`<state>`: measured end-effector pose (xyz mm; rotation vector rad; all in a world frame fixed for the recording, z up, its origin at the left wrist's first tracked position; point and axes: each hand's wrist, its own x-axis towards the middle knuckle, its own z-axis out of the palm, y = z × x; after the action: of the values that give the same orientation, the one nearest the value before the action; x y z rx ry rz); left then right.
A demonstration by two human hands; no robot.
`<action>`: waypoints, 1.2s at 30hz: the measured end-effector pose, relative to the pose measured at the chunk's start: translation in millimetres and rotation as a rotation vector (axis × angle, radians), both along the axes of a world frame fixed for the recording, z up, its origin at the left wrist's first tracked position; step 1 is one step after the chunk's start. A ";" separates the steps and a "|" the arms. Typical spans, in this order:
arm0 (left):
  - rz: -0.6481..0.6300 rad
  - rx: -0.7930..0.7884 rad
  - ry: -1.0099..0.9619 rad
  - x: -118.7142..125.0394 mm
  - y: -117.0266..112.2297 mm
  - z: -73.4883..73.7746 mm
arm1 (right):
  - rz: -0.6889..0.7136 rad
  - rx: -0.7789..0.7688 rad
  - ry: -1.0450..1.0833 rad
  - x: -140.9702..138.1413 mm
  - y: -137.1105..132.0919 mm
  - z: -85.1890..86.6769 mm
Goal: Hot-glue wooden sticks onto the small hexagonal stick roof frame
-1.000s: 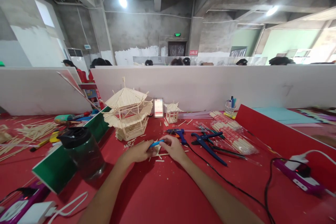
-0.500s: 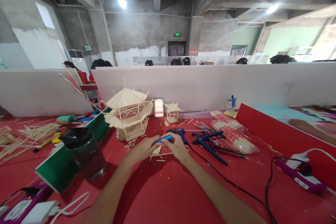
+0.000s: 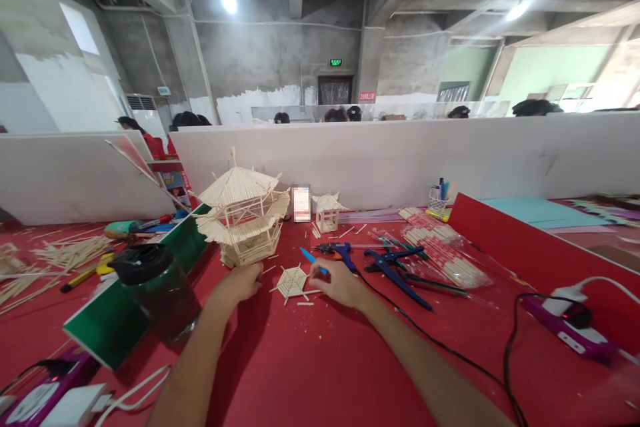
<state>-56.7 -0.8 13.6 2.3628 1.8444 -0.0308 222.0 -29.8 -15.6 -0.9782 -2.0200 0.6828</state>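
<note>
My right hand pinches a small blue tool whose tip points up and to the left. Just left of it a flat hexagonal web of thin wooden sticks lies on the red table. My left hand rests left of the web, at the foot of a two-tier pagoda built from sticks; its fingers are curled and touch a loose stick near the pagoda's base. What they hold, if anything, is too small to make out.
A dark jar with a black lid stands by a green board. A blue glue gun, blue cutters and bagged sticks lie to the right. A small stick lantern sits at the back. A power strip is far right.
My hands have parted over the stick web, which now lies uncovered. The left hand moved toward the pagoda base; the right hand lifted the blue tool away to the right.
</note>
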 end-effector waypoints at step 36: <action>-0.302 -0.305 -0.519 43.9 10.8 -23.0 | 0.060 0.023 -0.238 -9.6 1.5 -12.8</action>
<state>-12.8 10.0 -9.4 2.1469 1.1530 0.2293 212.4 -28.3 -28.4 -1.0289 -2.2667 0.5958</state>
